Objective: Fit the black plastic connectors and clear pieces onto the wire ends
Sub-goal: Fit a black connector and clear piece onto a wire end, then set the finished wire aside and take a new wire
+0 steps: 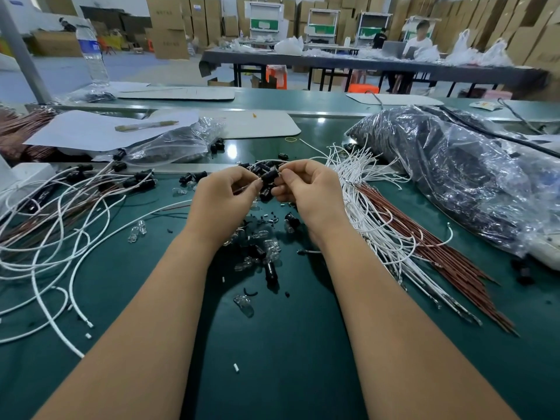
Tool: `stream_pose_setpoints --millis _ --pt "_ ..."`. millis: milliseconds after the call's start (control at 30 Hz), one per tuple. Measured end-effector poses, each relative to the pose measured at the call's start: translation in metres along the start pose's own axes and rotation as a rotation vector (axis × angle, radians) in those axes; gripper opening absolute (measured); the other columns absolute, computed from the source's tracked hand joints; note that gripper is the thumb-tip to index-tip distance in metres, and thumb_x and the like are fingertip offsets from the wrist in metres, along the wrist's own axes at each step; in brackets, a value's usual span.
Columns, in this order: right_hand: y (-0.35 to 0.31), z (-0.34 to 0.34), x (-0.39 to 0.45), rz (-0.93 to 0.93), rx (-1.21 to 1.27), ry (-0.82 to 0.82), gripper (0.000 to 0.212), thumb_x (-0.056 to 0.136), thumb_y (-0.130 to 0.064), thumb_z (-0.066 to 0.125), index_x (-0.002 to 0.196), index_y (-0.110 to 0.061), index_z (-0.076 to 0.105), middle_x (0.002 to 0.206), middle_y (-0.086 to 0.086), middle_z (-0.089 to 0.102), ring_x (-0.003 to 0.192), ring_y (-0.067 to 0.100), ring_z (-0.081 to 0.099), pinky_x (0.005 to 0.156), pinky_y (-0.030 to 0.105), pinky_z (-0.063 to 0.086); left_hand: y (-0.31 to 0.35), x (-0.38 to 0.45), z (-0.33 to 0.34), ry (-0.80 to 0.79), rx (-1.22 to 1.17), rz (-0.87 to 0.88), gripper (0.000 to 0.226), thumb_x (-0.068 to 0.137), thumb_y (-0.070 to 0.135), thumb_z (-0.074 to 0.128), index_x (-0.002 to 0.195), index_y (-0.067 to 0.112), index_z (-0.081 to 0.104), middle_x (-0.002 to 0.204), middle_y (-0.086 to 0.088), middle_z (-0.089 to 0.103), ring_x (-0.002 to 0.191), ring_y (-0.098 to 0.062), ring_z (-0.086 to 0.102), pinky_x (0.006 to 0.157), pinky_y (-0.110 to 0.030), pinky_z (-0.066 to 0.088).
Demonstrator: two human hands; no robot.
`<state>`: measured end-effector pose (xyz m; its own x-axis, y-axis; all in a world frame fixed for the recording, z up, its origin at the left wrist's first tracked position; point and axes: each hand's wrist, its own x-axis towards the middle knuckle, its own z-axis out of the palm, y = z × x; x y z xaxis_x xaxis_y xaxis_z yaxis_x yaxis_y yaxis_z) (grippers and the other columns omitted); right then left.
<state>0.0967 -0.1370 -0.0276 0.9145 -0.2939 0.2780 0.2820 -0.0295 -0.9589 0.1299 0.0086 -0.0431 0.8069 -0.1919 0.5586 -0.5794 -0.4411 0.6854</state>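
Green work table [303,344] strewn with loose white wires [60,237]. Small black cylindrical plastic connector [269,176] held above table centre, pinched by left hand [224,197] and right hand [309,189], fingertips curled on it.

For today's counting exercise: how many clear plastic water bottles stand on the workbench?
1. The clear plastic water bottle with a blue label stands upright at the far left of the green workbench, beside a grey post. Others may be hidden behind bags.
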Motion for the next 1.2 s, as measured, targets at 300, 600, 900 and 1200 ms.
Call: stream_pose_setpoints --millis 300,600,900,1200 --pt "-0.0006 -0.0023 0.0007 -0.035 -0.077 0.049 0.017 0.088 0.003 0.063 0.094 -0.013 0.064 0.079 0.005 0.068 0.061 0.005 0.066 0.063 0.019 0.055 0.002 0.0002 -0.0002 -0.043 -0.02 -0.022 0.004 0.089 0.017 0.067 0.086 0.019 0.069 0.073 -0.003 0.067 0.068 -0.02 0.062 0.065 -0.033 0.053" --pt "-0.0017 -0.003 -0.0019 -0.085 -0.088 0.064 0.035 0.085 0.006 0.063 0.108 -0.018 0.053 0.083 0.003 0.071 0.064 0.012 0.065 0.073 0.037 0.059 -0.0003 -0.0002 0.0001 -0.046 -0.047 -0.03 0.003 0.087 0.017 0.07 0.086 0.015 0.071 0.068 0.004 0.065 0.057 -0.001 0.053 0.057 -0.014 0.044" --pt "-0.0004 -0.0024 -0.0017 -0.116 -0.122 0.099 0.035 0.086 0.005 0.063 0.102 -0.024 0.052 0.08 -0.004 0.069 0.07 0.019 0.063 0.075 0.038 0.057 0.0018 -0.0013 0.0008 -0.04 -0.07 -0.016 0.003 0.086 0.017 0.072 0.084 0.014 0.073 0.067 0.004 0.066 0.055 -0.001 0.052 0.055 -0.014 0.044" --pt "0.0026 -0.0041 0.002 -0.143 -0.151 0.164 0.037 0.085 0.003 0.064 0.094 -0.031 0.052 0.071 -0.013 0.068 0.067 0.01 0.06 0.075 0.032 0.055 0.0007 -0.001 -0.0019 -0.006 -0.064 -0.013 0.005 0.087 0.011 0.069 0.087 0.01 0.074 0.074 -0.005 0.07 0.07 -0.024 0.064 0.067 -0.036 0.053"
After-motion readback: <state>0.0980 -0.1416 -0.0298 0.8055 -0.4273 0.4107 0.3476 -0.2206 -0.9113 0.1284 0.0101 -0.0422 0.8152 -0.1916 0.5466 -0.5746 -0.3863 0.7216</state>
